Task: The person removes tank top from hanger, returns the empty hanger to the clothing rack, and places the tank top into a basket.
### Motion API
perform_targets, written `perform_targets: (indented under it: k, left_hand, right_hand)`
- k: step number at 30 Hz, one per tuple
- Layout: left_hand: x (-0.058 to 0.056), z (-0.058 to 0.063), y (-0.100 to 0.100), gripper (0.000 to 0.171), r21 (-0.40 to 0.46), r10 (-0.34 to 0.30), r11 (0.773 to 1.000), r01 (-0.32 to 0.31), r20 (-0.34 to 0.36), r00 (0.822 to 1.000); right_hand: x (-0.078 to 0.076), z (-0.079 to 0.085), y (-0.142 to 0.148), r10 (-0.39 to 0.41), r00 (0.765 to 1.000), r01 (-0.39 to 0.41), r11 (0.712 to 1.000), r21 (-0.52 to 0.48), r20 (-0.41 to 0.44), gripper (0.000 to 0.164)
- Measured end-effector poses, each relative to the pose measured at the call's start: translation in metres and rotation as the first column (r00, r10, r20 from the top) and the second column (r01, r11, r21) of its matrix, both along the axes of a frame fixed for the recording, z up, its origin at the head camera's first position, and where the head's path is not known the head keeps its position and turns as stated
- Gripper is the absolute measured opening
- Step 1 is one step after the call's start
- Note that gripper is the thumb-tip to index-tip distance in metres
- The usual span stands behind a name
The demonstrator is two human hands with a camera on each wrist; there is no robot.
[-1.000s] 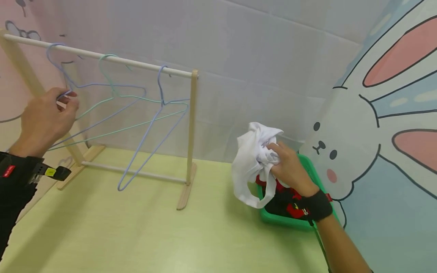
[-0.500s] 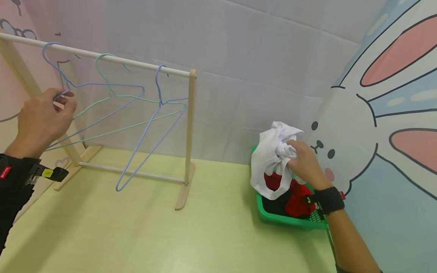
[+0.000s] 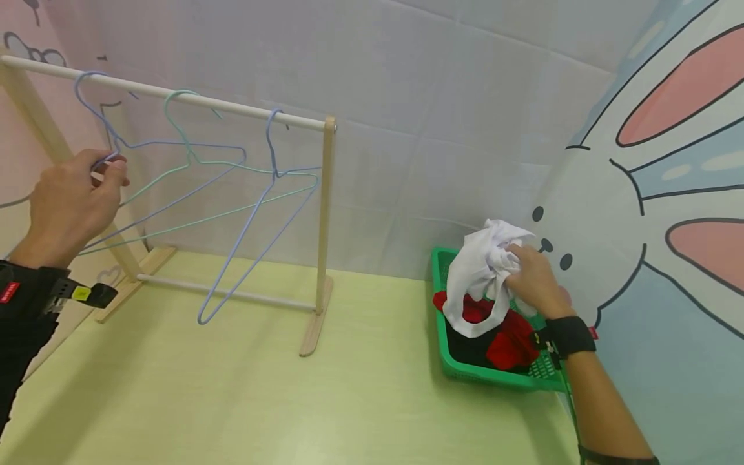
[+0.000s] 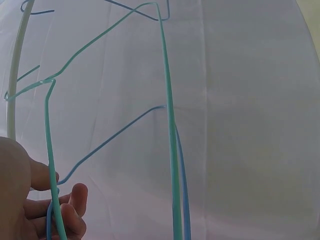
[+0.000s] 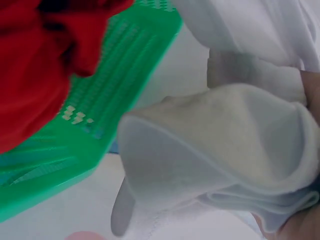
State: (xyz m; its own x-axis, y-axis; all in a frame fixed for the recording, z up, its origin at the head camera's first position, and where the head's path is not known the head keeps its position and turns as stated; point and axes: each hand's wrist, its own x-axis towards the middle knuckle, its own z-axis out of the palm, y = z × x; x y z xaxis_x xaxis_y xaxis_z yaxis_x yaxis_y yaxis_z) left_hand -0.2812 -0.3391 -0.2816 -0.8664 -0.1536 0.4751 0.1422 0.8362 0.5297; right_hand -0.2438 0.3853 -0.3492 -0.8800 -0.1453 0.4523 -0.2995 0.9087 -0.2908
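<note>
At the neck of a periwinkle-blue hanger [image 3: 186,144], my left hand [image 3: 75,205] pinches the wire with thumb and fingers. The hanger's hook stays over the rail of a small wooden rack [image 3: 327,213]. In the left wrist view, a mint-green hanger [image 4: 167,80] crosses in front of that hand. My right hand [image 3: 537,281] grips a bunched white garment [image 3: 473,265], with a loop of it hanging down. It is above a green plastic basket [image 3: 494,378] that holds red cloth [image 3: 514,342] and black cloth [image 3: 465,345]. In the right wrist view, white folds [image 5: 200,135] hide most of the fingers.
Another blue hanger [image 3: 238,248] hangs near the rack's right post. The rack's wooden foot [image 3: 316,318] stands on the pale yellow tabletop [image 3: 244,394]. Behind is a white sheet [image 3: 436,116], and a panel with a drawn rabbit [image 3: 604,245] rises beside the basket.
My right hand has carried the white garment rightward, further over the basket, and lowered it slightly in the last half second. My left hand has stayed at the hanger's neck.
</note>
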Motion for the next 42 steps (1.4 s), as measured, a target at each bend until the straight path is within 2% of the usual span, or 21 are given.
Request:
perform_targets:
  k: [4,9,15,21,24,29,33,36,42]
  left_hand:
    - [0.0,0.001,-0.002,0.057,0.005,-0.005,1.0,0.005,0.004,1.0]
    - [0.002,-0.001,-0.004,0.056,0.004,-0.008,1.0,0.008,-0.004,1.0]
    - [0.004,-0.003,-0.006,0.056,-0.011,-0.009,1.0,0.009,0.001,1.0]
    - [0.004,0.0,-0.005,0.057,-0.005,-0.013,1.0,0.013,0.001,1.0]
    - [0.006,0.0,-0.004,0.058,0.002,-0.008,1.0,0.008,0.009,1.0]
    - [0.008,-0.001,-0.004,0.058,0.001,-0.008,1.0,0.008,0.013,1.0]
    - [0.008,-0.001,-0.005,0.058,-0.003,-0.015,1.0,0.015,0.015,1.0]
    - [0.008,-0.001,-0.006,0.059,-0.006,-0.016,1.0,0.016,0.011,1.0]
    - [0.011,-0.002,-0.007,0.06,-0.003,-0.004,1.0,0.004,0.011,1.0]
  right_hand:
    - [-0.004,-0.009,0.011,-0.021,0.999,0.021,1.0,0.003,0.035,0.038]
    - [-0.007,-0.026,0.025,-0.057,0.994,0.057,0.998,-0.003,0.089,0.044]
    - [-0.006,-0.043,0.032,-0.062,0.993,0.061,0.998,0.009,0.102,0.046]
    - [-0.005,-0.048,0.026,-0.057,0.972,0.052,0.998,0.029,0.227,0.057]
    - [-0.007,-0.051,0.025,-0.045,0.958,0.031,0.998,0.052,0.282,0.062]
    - [-0.008,-0.06,0.026,-0.014,0.951,-0.016,0.996,0.093,0.307,0.061]
    - [-0.008,-0.069,0.028,-0.018,0.934,-0.032,0.99,0.134,0.357,0.064]
    - [-0.01,-0.077,0.029,-0.012,0.918,-0.046,0.989,0.137,0.396,0.065]
    - [-0.013,-0.089,0.033,0.051,0.908,-0.117,0.984,0.133,0.416,0.061]
